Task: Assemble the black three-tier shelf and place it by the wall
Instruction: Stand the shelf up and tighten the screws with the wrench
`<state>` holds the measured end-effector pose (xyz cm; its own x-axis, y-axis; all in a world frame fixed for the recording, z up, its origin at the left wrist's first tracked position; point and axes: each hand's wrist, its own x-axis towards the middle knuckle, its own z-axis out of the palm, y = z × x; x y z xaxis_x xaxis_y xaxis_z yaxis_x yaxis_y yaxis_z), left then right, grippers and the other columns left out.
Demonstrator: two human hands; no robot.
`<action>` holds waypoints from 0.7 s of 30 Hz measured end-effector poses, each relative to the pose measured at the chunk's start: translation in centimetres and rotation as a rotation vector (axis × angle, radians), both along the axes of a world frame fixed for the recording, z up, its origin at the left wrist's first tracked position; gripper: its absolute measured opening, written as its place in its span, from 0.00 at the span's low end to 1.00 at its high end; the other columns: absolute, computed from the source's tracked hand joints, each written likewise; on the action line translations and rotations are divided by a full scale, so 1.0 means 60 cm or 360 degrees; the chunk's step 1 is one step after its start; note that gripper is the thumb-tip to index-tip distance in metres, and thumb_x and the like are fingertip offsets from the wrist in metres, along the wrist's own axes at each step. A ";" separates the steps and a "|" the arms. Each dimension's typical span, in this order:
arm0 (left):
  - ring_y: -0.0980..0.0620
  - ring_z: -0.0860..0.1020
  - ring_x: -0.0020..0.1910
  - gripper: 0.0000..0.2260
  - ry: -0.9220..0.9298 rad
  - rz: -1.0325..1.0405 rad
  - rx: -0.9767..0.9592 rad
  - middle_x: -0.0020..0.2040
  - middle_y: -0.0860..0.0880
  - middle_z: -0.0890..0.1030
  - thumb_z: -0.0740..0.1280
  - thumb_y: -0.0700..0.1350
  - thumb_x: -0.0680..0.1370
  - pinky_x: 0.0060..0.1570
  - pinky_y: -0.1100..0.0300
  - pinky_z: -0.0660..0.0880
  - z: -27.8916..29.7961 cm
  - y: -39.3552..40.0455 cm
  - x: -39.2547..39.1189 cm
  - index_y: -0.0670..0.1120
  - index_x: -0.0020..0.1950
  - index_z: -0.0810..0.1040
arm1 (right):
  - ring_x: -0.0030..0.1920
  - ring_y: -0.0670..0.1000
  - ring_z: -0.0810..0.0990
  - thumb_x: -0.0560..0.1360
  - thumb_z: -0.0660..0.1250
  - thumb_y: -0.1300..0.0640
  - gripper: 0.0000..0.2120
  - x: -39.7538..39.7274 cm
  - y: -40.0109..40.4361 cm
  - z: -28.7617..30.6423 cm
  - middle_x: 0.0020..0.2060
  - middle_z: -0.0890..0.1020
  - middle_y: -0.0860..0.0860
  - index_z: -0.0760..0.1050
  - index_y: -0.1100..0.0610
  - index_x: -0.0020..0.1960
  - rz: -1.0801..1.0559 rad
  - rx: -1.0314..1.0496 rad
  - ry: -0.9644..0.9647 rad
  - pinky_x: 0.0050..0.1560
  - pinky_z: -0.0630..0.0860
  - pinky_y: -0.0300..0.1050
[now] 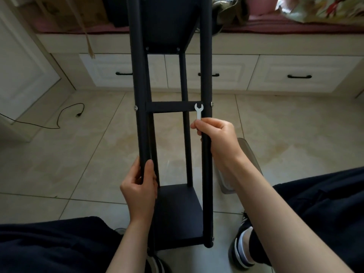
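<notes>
The black shelf frame [173, 134] lies tipped away between the knees, its far end cut off by the top edge. The left hand [140, 189] wraps one tube, thumb on top, fingertips hidden behind it. The right hand [217, 137] pinches a small white wrench [198, 112], open end up, just beside the crossbar bolt [211, 104].

Shelf [169, 107] top cut off by upper edge; left hand [140, 191] fingers hidden behind post.
</notes>
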<state>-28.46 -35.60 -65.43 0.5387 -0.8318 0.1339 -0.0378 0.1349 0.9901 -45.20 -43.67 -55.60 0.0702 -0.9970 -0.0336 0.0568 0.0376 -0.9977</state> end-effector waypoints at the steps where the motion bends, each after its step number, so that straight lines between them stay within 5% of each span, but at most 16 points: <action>1: 0.51 0.70 0.24 0.20 0.0024 0.0015 0.0013 0.31 0.48 0.74 0.67 0.56 0.78 0.21 0.62 0.68 -0.004 -0.001 -0.002 0.40 0.60 0.79 | 0.39 0.35 0.78 0.76 0.69 0.60 0.11 -0.001 0.001 0.001 0.34 0.83 0.41 0.83 0.52 0.37 0.0011 -0.0009 0.0000 0.52 0.71 0.41; 9: 0.52 0.69 0.23 0.09 0.0029 0.0009 0.0034 0.31 0.48 0.74 0.67 0.49 0.82 0.20 0.63 0.66 -0.016 -0.013 -0.002 0.43 0.50 0.80 | 0.42 0.37 0.81 0.76 0.68 0.60 0.10 -0.010 0.014 0.006 0.36 0.85 0.43 0.83 0.53 0.39 0.0033 -0.0021 0.0007 0.56 0.73 0.41; 14: 0.51 0.70 0.22 0.12 -0.0017 0.0069 0.0043 0.29 0.49 0.74 0.66 0.48 0.82 0.20 0.62 0.66 -0.018 -0.021 0.002 0.49 0.39 0.77 | 0.45 0.37 0.81 0.76 0.69 0.59 0.08 -0.005 0.020 0.022 0.39 0.85 0.44 0.84 0.53 0.40 0.0138 -0.0137 0.0200 0.48 0.75 0.32; 18: 0.50 0.70 0.22 0.14 -0.0021 0.0073 0.0079 0.29 0.47 0.74 0.65 0.50 0.83 0.20 0.61 0.66 -0.027 -0.022 0.007 0.50 0.37 0.76 | 0.52 0.52 0.79 0.75 0.71 0.59 0.04 0.009 0.023 0.022 0.46 0.82 0.56 0.86 0.55 0.44 0.0180 -0.0270 0.0331 0.58 0.77 0.51; 21: 0.51 0.70 0.22 0.13 0.0008 0.0072 0.0112 0.30 0.47 0.74 0.66 0.50 0.82 0.20 0.61 0.67 -0.034 -0.022 0.008 0.52 0.38 0.79 | 0.51 0.55 0.77 0.75 0.72 0.60 0.04 0.022 0.028 0.012 0.45 0.80 0.58 0.86 0.55 0.44 0.0153 -0.0354 0.0300 0.58 0.76 0.55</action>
<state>-27.96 -36.90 -67.48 0.5763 -0.8139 0.0730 -0.0372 0.0630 0.9973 -43.90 -41.99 -54.88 0.1779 -0.9704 0.1637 -0.1231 -0.1869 -0.9746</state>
